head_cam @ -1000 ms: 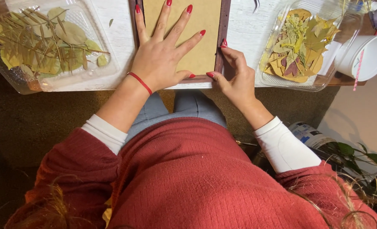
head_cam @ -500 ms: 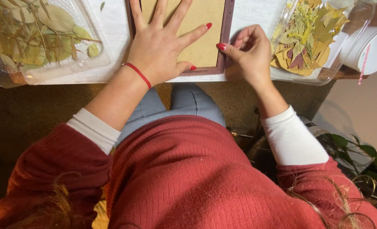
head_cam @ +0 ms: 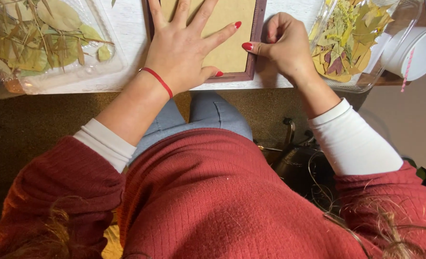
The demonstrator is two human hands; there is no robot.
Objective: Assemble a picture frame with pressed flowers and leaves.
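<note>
A picture frame [head_cam: 256, 45] with a dark wooden rim lies face down on the white table, its tan backing board [head_cam: 232, 33] showing. My left hand [head_cam: 182, 48] rests flat on that board with fingers spread, a red string around the wrist. At the frame's right edge, my right hand [head_cam: 285, 43] has its fingers curled, with the red-nailed thumb and fingertips touching the rim.
A clear plastic tray [head_cam: 55, 72] of pressed green leaves sits on the left. A second clear tray [head_cam: 356, 43] with yellow and purple dried leaves sits on the right. A white cup [head_cam: 416, 50] stands at the far right. The table edge [head_cam: 126, 88] runs just above my lap.
My right hand has moved up along the frame's right edge from its lower corner. My left hand stays flat on the board. The view has shifted slightly.
</note>
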